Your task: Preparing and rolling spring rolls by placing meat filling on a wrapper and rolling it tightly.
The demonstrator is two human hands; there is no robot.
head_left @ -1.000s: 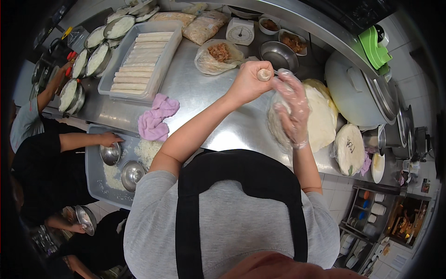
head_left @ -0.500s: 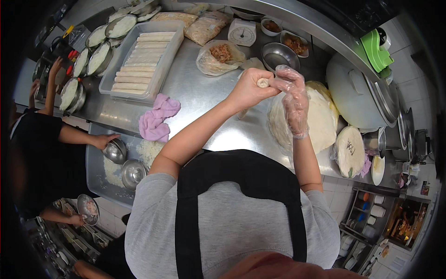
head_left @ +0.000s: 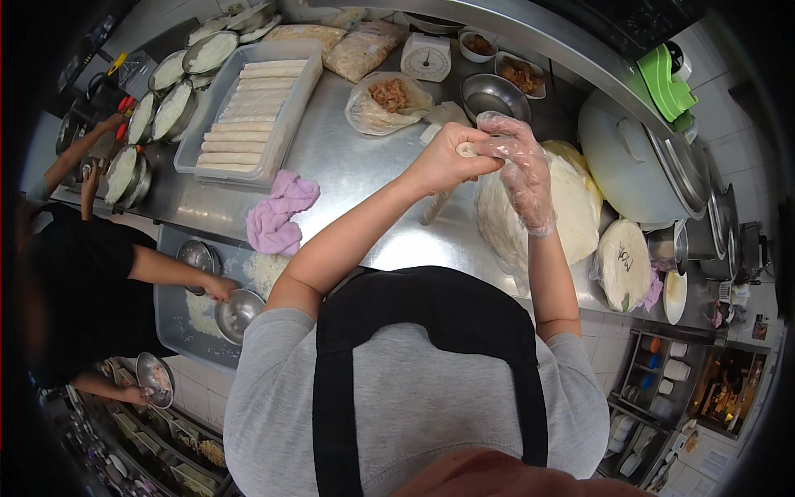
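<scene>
Pale roll [head_left: 466, 150], clamped in the left hand [head_left: 451, 156], slants toward seven o'clock, the gloved right hand [head_left: 523, 172], its grip unclear, at its top end's three o'clock

My bare left grip [head_left: 448, 155] wraps a pale dough roll [head_left: 466, 150], its end showing, while my right grip [head_left: 523, 172], in a clear plastic glove, has its fingers at that end. On the steel bench [head_left: 339, 170], a plastic tub [head_left: 288, 132] of pale rolls [head_left: 243, 118] stands to my left near a purple cloth [head_left: 283, 211], and a large dough mass [head_left: 573, 207] lies to my right.
</scene>
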